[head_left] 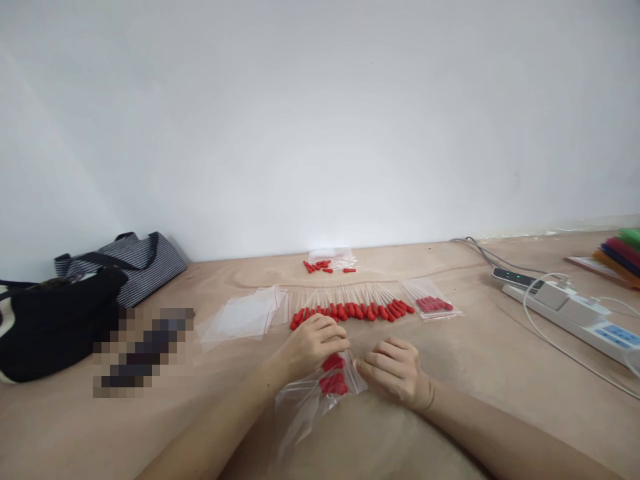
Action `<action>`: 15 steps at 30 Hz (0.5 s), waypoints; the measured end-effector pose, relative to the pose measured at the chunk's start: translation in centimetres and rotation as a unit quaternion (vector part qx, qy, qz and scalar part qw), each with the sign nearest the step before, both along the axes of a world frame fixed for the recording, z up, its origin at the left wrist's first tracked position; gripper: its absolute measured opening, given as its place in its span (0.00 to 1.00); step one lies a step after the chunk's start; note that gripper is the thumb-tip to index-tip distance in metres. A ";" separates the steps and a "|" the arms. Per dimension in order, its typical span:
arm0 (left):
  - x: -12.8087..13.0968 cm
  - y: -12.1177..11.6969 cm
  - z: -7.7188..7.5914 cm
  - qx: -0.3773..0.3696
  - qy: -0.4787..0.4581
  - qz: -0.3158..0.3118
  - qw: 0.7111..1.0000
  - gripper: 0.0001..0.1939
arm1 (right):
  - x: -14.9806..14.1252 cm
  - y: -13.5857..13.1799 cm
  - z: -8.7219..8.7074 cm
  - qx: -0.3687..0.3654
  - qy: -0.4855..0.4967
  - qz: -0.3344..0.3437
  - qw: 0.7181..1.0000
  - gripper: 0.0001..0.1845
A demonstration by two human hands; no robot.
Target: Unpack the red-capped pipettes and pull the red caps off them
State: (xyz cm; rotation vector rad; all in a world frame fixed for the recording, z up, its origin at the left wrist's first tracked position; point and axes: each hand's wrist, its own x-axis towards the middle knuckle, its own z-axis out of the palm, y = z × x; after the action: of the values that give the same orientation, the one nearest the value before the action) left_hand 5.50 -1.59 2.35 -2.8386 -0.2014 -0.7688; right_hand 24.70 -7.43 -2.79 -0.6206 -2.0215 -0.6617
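Note:
My left hand (pixel 314 343) and my right hand (pixel 397 370) are both closed in a pinch on the top edge of a small clear zip bag (pixel 320 393) that lies on the wooden table (pixel 450 347). Several red-capped clear droppers show inside the bag. Just beyond my hands lies a row of loose droppers (pixel 353 303) with red bulbs toward me. To its right sits a filled bag of droppers (pixel 433 303). A stack of empty clear bags (pixel 245 315) lies on the left. Loose red caps (pixel 320 265) and another bag lie near the wall.
A black bag (pixel 55 320) and a striped bag (pixel 135 260) sit at the left by a blurred-out patch. A white power strip (pixel 575 313) with cables and a dark device lies at the right. Coloured sheets (pixel 620 257) are stacked at the far right.

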 end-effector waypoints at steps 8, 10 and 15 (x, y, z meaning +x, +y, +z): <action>0.6 0.1 -0.6 0.014 0.050 -0.023 0.998 0.09 | -0.2 -0.4 0.1 -0.025 -0.004 0.008 1.000 0.05; 0.5 0.3 -0.7 0.034 0.037 -0.014 0.999 0.09 | -0.6 -0.3 0.3 -0.129 0.056 0.006 0.990 0.05; 0.5 0.4 -0.8 0.110 0.021 0.030 0.993 0.10 | -1.6 0.1 1.2 -0.605 0.276 0.011 0.747 0.24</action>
State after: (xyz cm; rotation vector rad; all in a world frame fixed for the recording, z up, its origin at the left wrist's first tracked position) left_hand 5.95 -1.14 1.59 -2.6263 -0.1824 -0.6723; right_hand 23.15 -7.31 -1.59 -1.3152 -1.6387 0.9281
